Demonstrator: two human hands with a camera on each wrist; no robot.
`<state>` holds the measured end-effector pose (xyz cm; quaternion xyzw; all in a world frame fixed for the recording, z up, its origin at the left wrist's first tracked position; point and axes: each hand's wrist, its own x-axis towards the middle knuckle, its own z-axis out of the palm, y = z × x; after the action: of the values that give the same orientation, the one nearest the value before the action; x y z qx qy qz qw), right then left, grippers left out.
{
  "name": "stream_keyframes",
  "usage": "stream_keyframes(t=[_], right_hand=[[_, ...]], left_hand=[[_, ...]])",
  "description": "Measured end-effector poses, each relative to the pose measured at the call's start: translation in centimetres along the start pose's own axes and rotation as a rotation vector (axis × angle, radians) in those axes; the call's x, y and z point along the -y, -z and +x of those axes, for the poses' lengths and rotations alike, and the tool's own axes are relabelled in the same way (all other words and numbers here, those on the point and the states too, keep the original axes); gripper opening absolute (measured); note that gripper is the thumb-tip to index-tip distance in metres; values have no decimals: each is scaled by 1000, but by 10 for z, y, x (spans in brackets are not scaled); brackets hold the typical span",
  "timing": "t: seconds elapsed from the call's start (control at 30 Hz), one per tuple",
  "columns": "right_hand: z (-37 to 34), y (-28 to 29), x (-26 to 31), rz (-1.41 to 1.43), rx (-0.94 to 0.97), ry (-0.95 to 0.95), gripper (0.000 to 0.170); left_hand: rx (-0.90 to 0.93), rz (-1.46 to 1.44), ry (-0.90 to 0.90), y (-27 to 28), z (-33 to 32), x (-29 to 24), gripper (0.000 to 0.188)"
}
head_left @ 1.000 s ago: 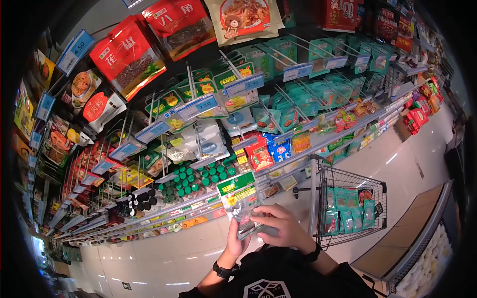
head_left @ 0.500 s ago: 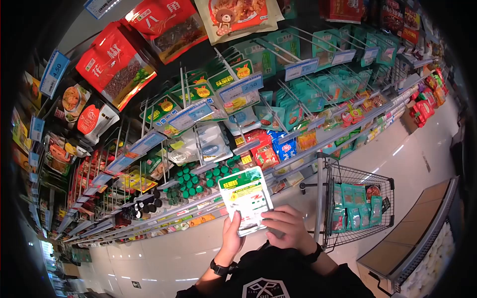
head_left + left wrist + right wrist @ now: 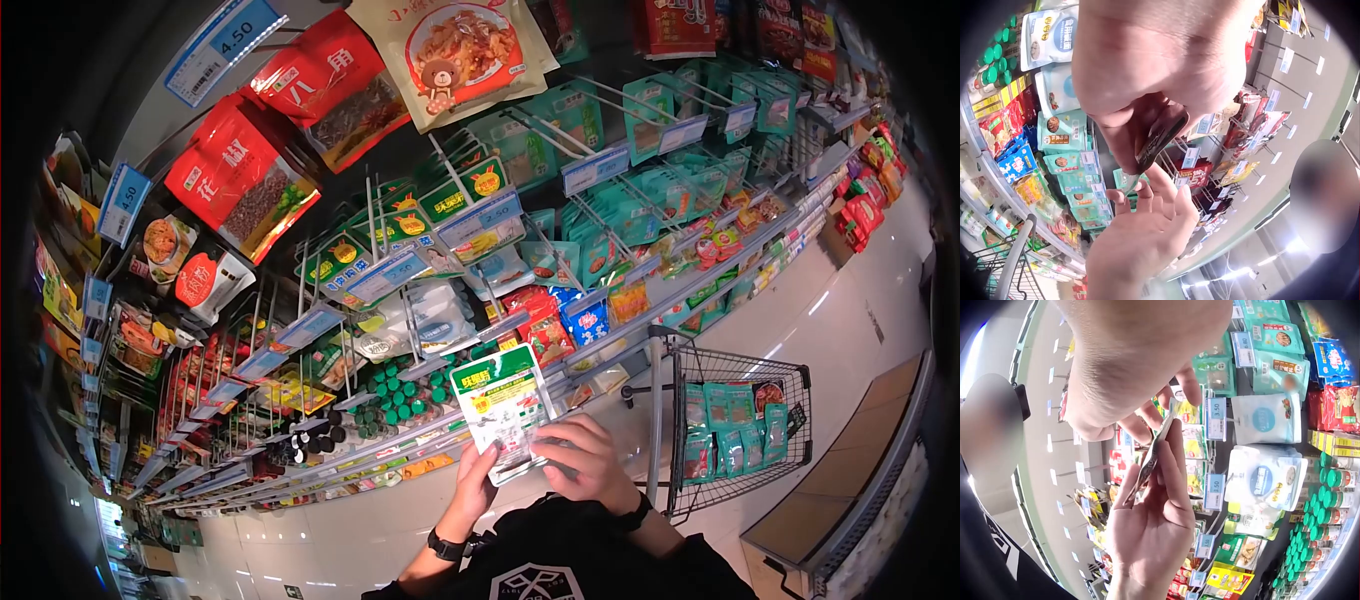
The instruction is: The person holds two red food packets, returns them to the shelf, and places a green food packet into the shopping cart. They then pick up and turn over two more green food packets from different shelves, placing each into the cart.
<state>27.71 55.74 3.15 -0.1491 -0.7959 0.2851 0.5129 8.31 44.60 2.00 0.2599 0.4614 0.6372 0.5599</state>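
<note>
While left grip (image 3: 474,488) pinches glossy rectangular packet (image 3: 498,402) | relaxed right grip (image 3: 588,462) touches edge

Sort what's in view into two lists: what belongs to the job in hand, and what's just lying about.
Job in hand:
- green-and-white packet
- left hand, gripping it
- right hand, touching it
- probably the shopping cart, holding teal packets

Just lying about:
- bear-print bag
- green-capped jars
- blue packet
</note>
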Motion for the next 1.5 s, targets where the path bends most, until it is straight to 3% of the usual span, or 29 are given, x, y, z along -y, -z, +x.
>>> stream_keyframes(t=[0.03, 0.1, 0.13, 0.17, 0.2, 0.27, 0.3, 0.33, 0.4, 0.43, 0.47, 0.53, 0.57, 0.6, 0.67, 0.8, 0.87, 0.9, 1.07, 1.13, 1.23, 1.5], right_hand=[[3, 1, 1, -15, 18, -5, 39], [10, 1, 5, 12, 28, -54, 46], [12, 1, 6, 44, 39, -104, 53], [7, 0, -2, 58, 126, -111, 65], [6, -2, -5, 56, 132, -107, 65], [9, -7, -10, 234, 66, -139, 80], [4, -12, -14, 373, 70, -208, 99], [3, -12, -14, 369, 76, -202, 99], [1, -13, -14, 675, 58, -384, 107], [-8, -21, -19, 942, 13, -441, 99], [-17, -20, -21, 939, 23, -438, 99], [-19, -15, -19, 1083, 32, -714, 92], [-19, -13, -23, 1109, 27, -703, 81], [-16, -14, -22, 1103, 36, -697, 81], [-8, -16, -19, 945, -91, -834, 65], [12, -22, -23, 979, -134, -810, 47], [22, -28, -20, 1046, -356, -863, 33], [25, -29, -24, 1087, -385, -883, 36], [71, -30, -18, 1239, -427, -840, 44], [87, -35, -20, 1265, -400, -819, 47], [105, -46, -29, 1185, -336, -689, 47], [141, -69, -24, 1236, -240, -638, 49]], left_hand=[[4, -1, -1, -2, 1, 0, 44], [125, 147, -137, -6, 3, 1, 62], [207, 367, -133, -3, 7, -4, 80], [245, 395, -194, -8, 8, -4, 83], [280, 422, -257, -23, 9, -10, 86], [287, 401, -331, -40, 14, -16, 87], [299, 387, -398, -43, 17, -18, 87], [296, 382, -405, -42, 19, -19, 87], [317, 655, -467, -36, 24, -22, 84], [301, 676, -475, -39, 24, -26, 79], [296, 671, -483, -39, 24, -28, 79], [268, 924, -499, -39, 25, -31, 73], [263, 919, -508, -42, 24, -32, 73], [234, 973, -535, -45, 24, -34, 70], [195, 1023, -576, -46, 28, -38, 68], [208, 915, -564, -44, 29, -43, 51], [243, 827, -571, -42, 33, -48, 43], [231, 885, -611, -44, 35, -56, 35], [181, 796, -707, -40, 51, -87, 29], [160, 388, -635, -42, 61, -100, 32], [197, 155, -641, -44, 79, -123, 43], [57, 191, -875, -55, 78, -145, 46]])
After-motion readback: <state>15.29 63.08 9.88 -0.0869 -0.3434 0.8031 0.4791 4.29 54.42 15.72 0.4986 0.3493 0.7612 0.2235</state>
